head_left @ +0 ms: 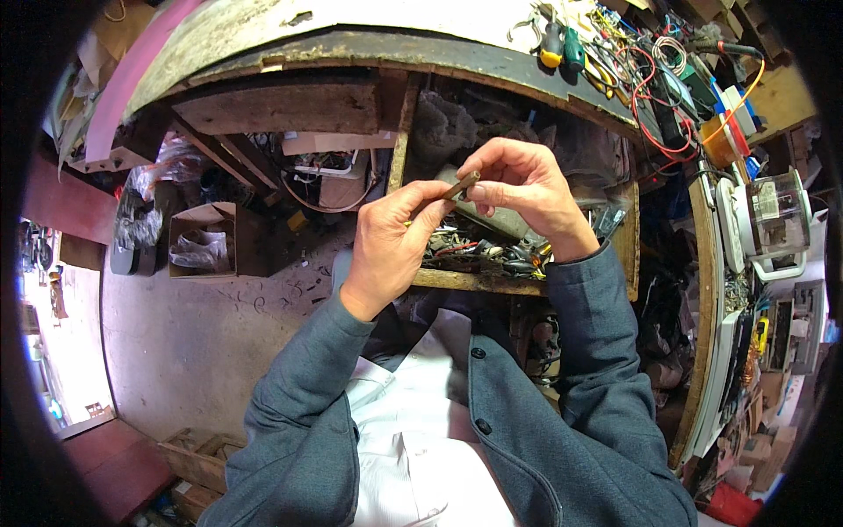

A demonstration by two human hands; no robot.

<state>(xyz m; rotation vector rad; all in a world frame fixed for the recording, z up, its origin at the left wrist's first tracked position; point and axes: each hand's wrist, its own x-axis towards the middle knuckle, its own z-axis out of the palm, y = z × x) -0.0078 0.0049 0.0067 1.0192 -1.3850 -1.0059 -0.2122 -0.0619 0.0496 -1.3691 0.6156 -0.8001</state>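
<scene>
Above an open wooden drawer [479,279], both my hands meet at a short brownish rod-like piece [463,185]; its exact kind is not clear. My left hand [391,237] pinches its lower end between thumb and fingers. The upper end rests at the thumb and curled fingers of my right hand [527,195], so that hand is closed around it too. Below, the drawer holds a jumble of small metal parts and tools [522,255], partly hidden by my hands. A crumpled clear plastic bag [442,123] lies at the drawer's back.
The worn workbench [395,48] crosses ahead, with yellow- and green-handled screwdrivers [572,51] and tangled red wires [645,110] on its right. An open cardboard box [204,241] stands on the floor at left. A white appliance with a clear container [777,211] is at far right.
</scene>
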